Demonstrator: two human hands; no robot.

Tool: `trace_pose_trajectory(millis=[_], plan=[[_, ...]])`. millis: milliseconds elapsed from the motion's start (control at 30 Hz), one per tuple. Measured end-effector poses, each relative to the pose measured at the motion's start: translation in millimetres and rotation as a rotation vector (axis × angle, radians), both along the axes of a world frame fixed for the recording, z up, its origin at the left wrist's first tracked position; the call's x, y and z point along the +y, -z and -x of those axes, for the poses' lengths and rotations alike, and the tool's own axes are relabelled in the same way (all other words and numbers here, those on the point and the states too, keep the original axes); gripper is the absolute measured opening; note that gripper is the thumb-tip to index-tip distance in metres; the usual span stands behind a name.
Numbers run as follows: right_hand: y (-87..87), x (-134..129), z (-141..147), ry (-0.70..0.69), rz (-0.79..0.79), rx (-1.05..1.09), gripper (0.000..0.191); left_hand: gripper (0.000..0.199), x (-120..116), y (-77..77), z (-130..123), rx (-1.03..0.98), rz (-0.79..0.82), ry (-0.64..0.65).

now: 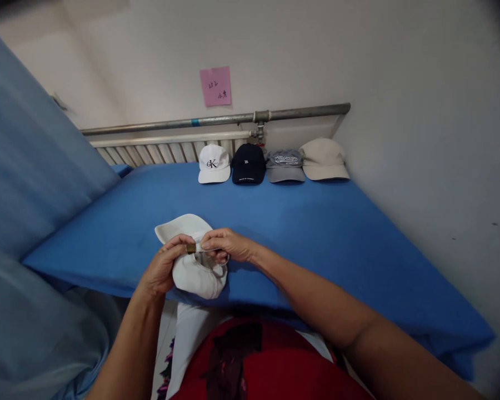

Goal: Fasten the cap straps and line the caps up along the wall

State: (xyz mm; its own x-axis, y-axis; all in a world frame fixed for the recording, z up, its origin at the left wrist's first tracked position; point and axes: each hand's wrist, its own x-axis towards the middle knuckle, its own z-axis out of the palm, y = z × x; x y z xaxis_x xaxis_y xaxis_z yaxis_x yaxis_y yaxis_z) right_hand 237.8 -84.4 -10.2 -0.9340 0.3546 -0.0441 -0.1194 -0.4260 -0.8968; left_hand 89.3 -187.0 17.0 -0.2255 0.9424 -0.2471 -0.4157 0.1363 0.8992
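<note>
A white baseball cap (pixel 200 275) is between my hands at the near edge of the blue-covered table, its brim pointing away to the upper left. My left hand (pixel 164 264) is closed on the cap's back strap beside a brass-coloured buckle (pixel 190 248). On the other side of the buckle, my right hand (pixel 227 244) pinches the strap, fingers curled. Part of the strap is hidden by my fingers.
Along the back of the blue table cover (pixel 316 239) stand a white cap (pixel 214 164), a black cap (pixel 249 164), a grey cap (pixel 285 166) and a beige cap (pixel 325 159). Behind them are a radiator (pixel 170 149) and a metal pipe (pixel 220 119). A blue curtain (pixel 33 133) hangs at left.
</note>
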Motion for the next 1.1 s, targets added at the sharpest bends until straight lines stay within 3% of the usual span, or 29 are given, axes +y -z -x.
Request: trace_pose_trajectory(millis=[400, 1100], plan=[[4.3, -4.4, 5.0, -0.026, 0.017, -0.042, 0.018, 0.031, -8.3, 5.8, -3.2, 0.079, -0.065, -0.083], [4.2, -4.8, 5.1, -0.076, -0.002, -0.003, 0.024, 0.025, -12.3, 7.9, -1.2, 0.056, -0.097, -0.041]])
